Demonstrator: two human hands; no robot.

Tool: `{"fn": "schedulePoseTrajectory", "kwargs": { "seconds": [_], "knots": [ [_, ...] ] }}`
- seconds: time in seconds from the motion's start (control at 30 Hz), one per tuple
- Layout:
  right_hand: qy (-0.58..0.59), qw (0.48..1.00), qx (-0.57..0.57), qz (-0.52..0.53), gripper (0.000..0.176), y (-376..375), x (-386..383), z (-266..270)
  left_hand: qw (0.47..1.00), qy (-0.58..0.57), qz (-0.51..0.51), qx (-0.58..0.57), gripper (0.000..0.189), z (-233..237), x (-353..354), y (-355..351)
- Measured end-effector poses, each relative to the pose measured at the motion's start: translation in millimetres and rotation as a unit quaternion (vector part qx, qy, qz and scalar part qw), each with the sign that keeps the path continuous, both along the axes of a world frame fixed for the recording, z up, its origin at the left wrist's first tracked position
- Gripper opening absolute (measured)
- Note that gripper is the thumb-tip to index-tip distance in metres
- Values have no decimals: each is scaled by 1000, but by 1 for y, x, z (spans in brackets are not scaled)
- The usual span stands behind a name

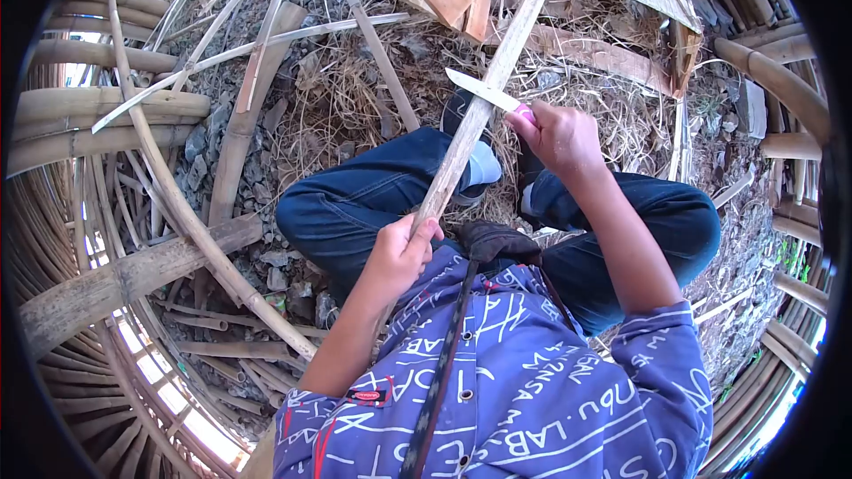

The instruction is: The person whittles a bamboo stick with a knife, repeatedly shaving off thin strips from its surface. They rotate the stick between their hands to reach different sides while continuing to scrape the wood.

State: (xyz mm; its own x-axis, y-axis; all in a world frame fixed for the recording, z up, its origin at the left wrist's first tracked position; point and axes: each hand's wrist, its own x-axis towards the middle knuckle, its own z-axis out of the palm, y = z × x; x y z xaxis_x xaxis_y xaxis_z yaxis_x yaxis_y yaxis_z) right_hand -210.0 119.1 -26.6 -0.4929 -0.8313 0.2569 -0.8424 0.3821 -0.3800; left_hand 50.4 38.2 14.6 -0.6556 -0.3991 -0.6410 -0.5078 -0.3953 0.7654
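My left fingers [417, 253] are closed around the near part of a long bamboo strip [457, 155], just in front of my shirt [524, 372]. My right fingers [552, 124] are curled tight on the pink handle [525, 113] of a knife [484, 91]. The knife's flat blade lies across the strip, ahead of my left fingers and to the left of my right ones. I think the strip is light and stiff, with maybe a little bend because it is so long. It looks dry and rough, so I guess it won't slip much, but it could give me splinters or split along its length. A good place to hold it is down near my body, where my left fingers are, well apart from the blade. The strip's long way goes from my left fingers forward and a bit to the right, up past my right fingers, over the wooden planks [612, 58] beyond them. I can't tell where its near end stops. The knife's tip points left and a bit forward, away from my right fingers.
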Motion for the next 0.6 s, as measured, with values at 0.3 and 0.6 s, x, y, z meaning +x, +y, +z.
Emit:
{"fn": "schedulePoseTrajectory", "kwargs": {
  "seconds": [0.3, 0.6],
  "knots": [
    [-30, 999, 2, 22, 44, -4, 24, -17, 1000, -4, -7, 22, 27, -3, 3, 5],
    [5, 1000, 11, -29, 42, -11, -25, -32, 1000, -17, 1, 4, 30, -1, 2, 3]
  ]
}}
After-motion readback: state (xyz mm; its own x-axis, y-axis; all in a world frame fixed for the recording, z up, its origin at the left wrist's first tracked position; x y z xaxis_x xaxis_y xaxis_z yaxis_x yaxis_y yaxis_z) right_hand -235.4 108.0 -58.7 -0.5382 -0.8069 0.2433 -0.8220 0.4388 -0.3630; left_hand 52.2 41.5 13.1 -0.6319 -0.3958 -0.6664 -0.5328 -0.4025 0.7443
